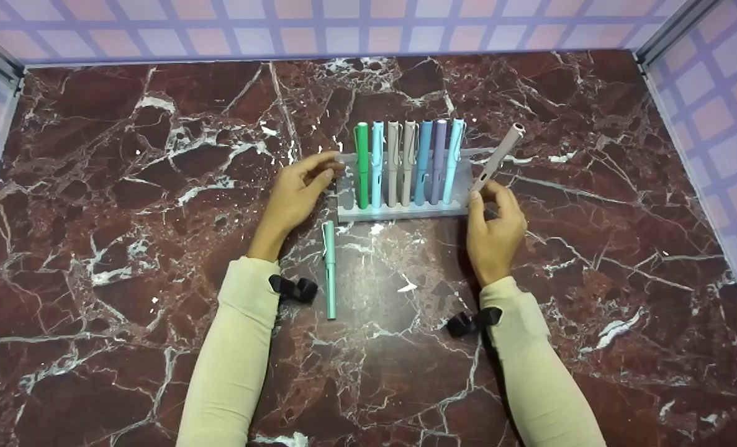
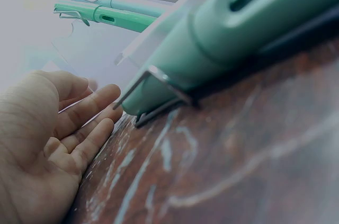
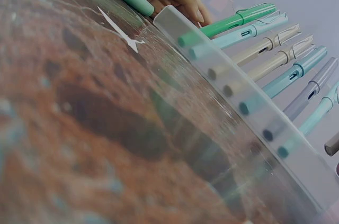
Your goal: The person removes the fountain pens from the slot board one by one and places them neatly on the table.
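My right fingers pinch the taupe pen low, probably light, stiff, slick, so grip firmly there; left fingers loosely apart beside the rack.

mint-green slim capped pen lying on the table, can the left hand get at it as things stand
Probably yes: the mint-green pen lies uncovered on the dark red marbled table, in front of the clear plastic rack, close to the left hand, which holds no pen.

The right hand hides the lower end of its pen, which the right wrist view's edge cuts off; the left wrist view crops the mint pen beside the left hand.
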Available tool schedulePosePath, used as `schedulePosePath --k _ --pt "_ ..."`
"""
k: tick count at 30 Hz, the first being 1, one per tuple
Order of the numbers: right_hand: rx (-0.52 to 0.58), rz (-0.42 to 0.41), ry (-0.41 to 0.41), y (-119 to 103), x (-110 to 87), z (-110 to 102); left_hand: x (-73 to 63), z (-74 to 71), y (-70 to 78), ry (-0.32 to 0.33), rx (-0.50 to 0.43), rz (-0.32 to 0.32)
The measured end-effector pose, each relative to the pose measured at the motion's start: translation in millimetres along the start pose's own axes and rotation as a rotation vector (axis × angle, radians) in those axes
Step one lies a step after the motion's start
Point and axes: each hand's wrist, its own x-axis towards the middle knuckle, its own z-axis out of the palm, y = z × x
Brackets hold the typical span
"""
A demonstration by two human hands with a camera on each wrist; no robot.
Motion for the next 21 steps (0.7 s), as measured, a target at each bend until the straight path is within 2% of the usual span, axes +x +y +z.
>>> schedulePosePath --k 8,12,21 --pt "0.076 0.015 0.067 -5.3 -2.0 1.1 0.0 0.3 -0.2 0.0 -0.014 0.001" --pt "0.128 0.05 0.066 -6.0 -2.5 1.5 0.1 0.3 -0.2 -0.003 -0.019 0.001" --pt "0.187 0.066 0.051 -3.7 -2.3 2.2 0.1 0.3 -0.9 -0.003 -0.02 0.003"
